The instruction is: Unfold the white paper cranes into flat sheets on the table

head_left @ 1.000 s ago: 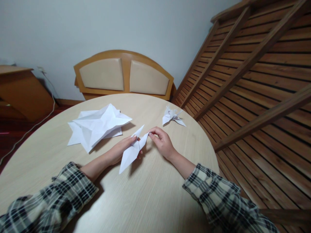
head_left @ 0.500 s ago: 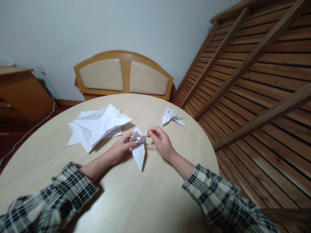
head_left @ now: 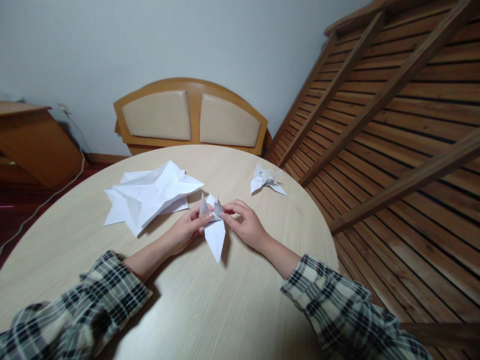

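A white origami paper [head_left: 215, 239] with pointed flaps is held between both hands above the middle of the table. My left hand [head_left: 186, 229] pinches its left side, the thumb lying across the folded centre. On the opposite side, my right hand [head_left: 245, 224] closes thumb and fingers on the base of the right upright flap. Two narrow points stand up at the top, and one broad point hangs toward me. The fingers behind the paper are partly hidden.
Creased white paper sheets [head_left: 153, 192] lie on the round wooden table [head_left: 210, 310] at the left. A finished-looking folded paper figure [head_left: 267, 181] rests near the far right edge. Beyond stand a padded headboard [head_left: 195, 115] and, to the right, a slatted wooden panel [head_left: 393, 120].
My right hand has moved slightly left and now grips the right flap at its base rather than near its tip. The two upper points stand more upright. My left hand stays in place.
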`<state>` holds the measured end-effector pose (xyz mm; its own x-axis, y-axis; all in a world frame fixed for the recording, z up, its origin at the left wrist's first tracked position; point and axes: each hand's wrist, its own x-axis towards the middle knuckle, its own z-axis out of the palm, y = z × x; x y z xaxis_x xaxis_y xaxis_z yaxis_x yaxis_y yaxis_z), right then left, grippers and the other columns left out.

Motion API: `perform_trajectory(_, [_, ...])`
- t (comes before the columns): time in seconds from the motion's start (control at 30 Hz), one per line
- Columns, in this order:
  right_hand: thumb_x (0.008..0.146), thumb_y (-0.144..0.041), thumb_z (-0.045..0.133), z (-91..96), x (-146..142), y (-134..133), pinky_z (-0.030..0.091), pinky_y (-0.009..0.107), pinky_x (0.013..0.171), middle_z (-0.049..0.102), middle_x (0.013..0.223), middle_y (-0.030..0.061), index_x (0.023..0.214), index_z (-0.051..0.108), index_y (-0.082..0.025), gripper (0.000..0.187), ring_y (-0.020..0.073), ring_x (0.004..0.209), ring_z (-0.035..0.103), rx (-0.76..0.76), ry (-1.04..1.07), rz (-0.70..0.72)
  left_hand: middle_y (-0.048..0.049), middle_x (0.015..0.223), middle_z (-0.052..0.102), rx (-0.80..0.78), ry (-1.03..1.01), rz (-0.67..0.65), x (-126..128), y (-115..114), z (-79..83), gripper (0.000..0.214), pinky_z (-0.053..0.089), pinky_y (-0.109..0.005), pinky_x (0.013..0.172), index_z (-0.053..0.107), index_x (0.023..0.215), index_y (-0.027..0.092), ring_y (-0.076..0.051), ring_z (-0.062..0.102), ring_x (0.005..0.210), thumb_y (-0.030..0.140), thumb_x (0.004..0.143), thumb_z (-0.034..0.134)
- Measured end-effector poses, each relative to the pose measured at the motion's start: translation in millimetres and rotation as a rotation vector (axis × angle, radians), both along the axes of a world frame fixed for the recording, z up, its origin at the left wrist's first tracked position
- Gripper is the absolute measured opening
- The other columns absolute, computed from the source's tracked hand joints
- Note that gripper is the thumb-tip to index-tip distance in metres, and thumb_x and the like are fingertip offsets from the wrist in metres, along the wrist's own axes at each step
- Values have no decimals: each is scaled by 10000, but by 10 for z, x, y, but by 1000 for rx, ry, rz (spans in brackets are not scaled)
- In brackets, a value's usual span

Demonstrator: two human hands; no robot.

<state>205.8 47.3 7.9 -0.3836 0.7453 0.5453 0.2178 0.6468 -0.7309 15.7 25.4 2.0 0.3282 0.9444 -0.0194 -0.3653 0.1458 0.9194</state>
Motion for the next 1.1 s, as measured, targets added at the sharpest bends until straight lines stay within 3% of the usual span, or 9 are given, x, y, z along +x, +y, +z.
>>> perform_trajectory(0.23, [849,-224,624,-38,-32,6,471,293,716,613,800,2,828,653,-193,48,140,767,588,-147,57,-46,-34,783,636,-53,19,14,1,7,-56,262,463,-259,615,659,894,157,-137,568,676,413,838,655])
perform_trajectory(0.37, [846,-251,631,-80,-52,19,483,297,718,634,821,5,833,651,-201,56,142,774,597,-169,94,-66,-24,740,642,41,92,160,21,10,-41,234,432,-222,565,674,846,139,-111,551,627,371,813,691])
perform_trajectory(0.53, [884,-237,582,-59,-62,-28,507,329,797,658,946,27,968,660,-231,115,150,870,614,-101,71,-31,-27,727,662,-18,53,202,27,14,5,224,502,-245,567,664,823,150,-126,606,600,374,818,674])
perform_trajectory(0.7, [832,-224,647,-14,-74,-94,520,368,858,650,999,30,1177,579,-266,354,163,921,630,-156,102,12,-37,849,699,-91,-25,191,5,39,-1,150,569,-279,643,659,899,163,-131,648,644,241,774,688])
perform_trajectory(0.9, [803,-252,661,-61,-126,-80,525,346,814,616,902,13,1020,558,-231,242,153,860,623,-297,220,10,-28,721,662,-61,6,136,3,22,11,191,541,-269,577,639,816,168,-139,623,599,358,817,657])
perform_trajectory(1.1, [767,-211,616,-149,-183,-55,532,310,736,620,851,-5,904,550,-221,153,137,775,622,-393,232,66,-42,735,626,51,92,182,23,-4,53,242,459,-244,528,644,804,159,-130,547,612,398,838,634])
